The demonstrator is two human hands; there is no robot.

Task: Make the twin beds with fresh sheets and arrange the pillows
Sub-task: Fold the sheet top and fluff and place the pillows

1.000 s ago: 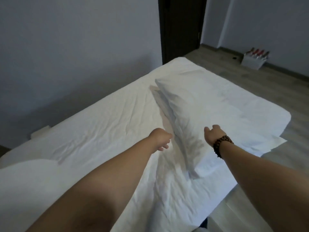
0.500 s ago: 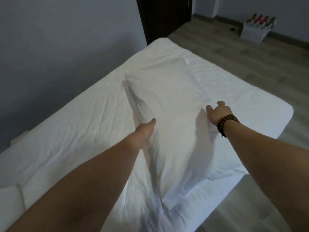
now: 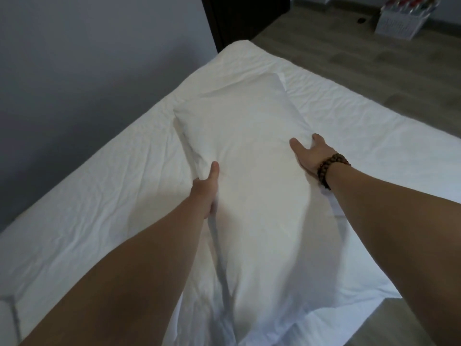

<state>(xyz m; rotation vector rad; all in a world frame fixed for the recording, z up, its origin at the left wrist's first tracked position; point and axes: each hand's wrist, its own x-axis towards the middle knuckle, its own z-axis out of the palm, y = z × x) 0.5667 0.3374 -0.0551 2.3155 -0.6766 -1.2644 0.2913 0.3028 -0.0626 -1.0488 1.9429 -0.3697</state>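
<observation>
A long white pillow (image 3: 252,158) lies lengthways on the bed, whose wrinkled white sheet (image 3: 104,208) covers the mattress. My left hand (image 3: 205,188) grips the pillow's left edge, thumb on top and fingers hidden beneath. My right hand (image 3: 309,153), with a dark bead bracelet at the wrist, holds the right edge, thumb on the top face and fingers curled round the side. Both arms reach forward over the near end of the bed.
A grey wall runs along the bed's left side. A dark door (image 3: 237,18) stands beyond the far corner. Wooden floor (image 3: 361,61) lies to the right, with a white basket of bottles (image 3: 396,23) by the far wall. Loose sheet hangs off the near right corner (image 3: 354,298).
Both hands went from hovering beside the pillow to gripping its two long edges. The pillow now lies more in line with the bed, and my view has moved closer over it.
</observation>
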